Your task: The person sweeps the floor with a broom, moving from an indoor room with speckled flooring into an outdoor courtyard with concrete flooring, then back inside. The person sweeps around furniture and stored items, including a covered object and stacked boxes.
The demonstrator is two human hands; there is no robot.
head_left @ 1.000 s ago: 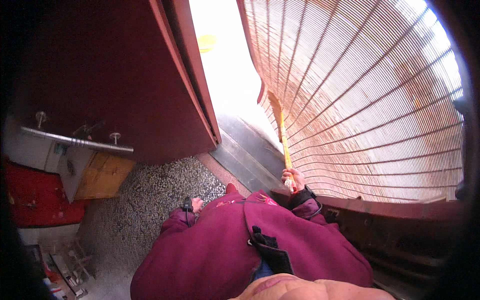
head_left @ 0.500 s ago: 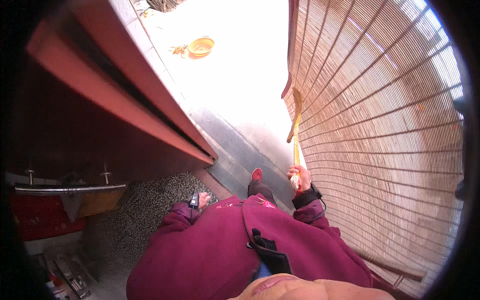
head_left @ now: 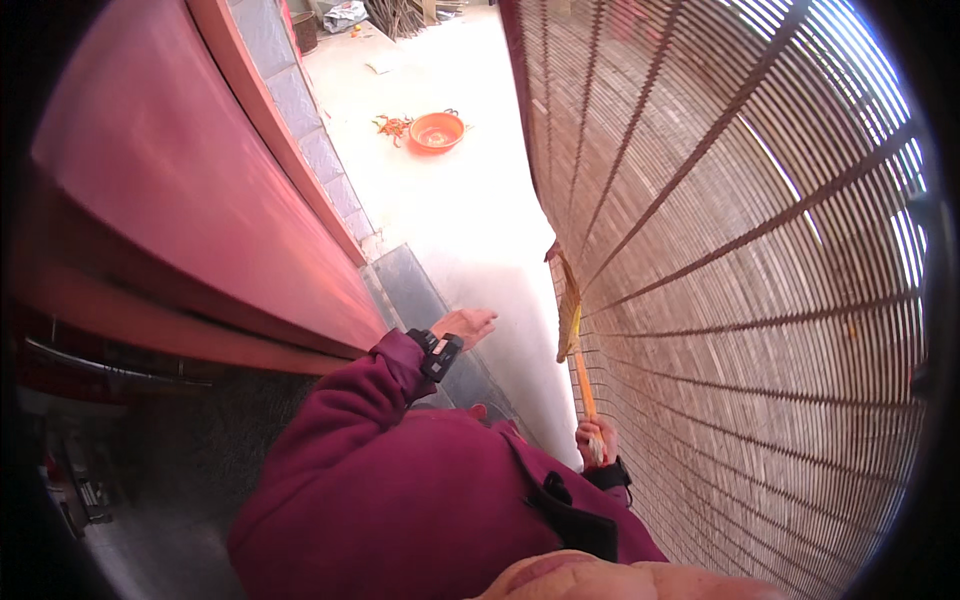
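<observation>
My right hand [head_left: 597,440] is closed around the orange-yellow handle of a tool [head_left: 586,390] with a curved, brownish-yellow head; its exact kind I cannot make out. The head points forward, right beside a slatted bamboo-like curtain [head_left: 700,290] that hangs along my right side. My left hand [head_left: 466,326] reaches forward over the doorway sill with its fingers stretched out and nothing in it. To its left stands a red door [head_left: 220,190].
On the bright ground ahead lies an orange basin [head_left: 436,132] beside a scatter of red pieces [head_left: 392,127]. A grey stone sill [head_left: 420,295] crosses the doorway. Bundled sticks [head_left: 398,16] lie at the far edge, past a tiled wall edge [head_left: 300,110].
My left hand has risen from beside my body to over the sill. I am nearer the outside; the basin shows more plainly. The tool stays in my right hand, which sits lower in view.
</observation>
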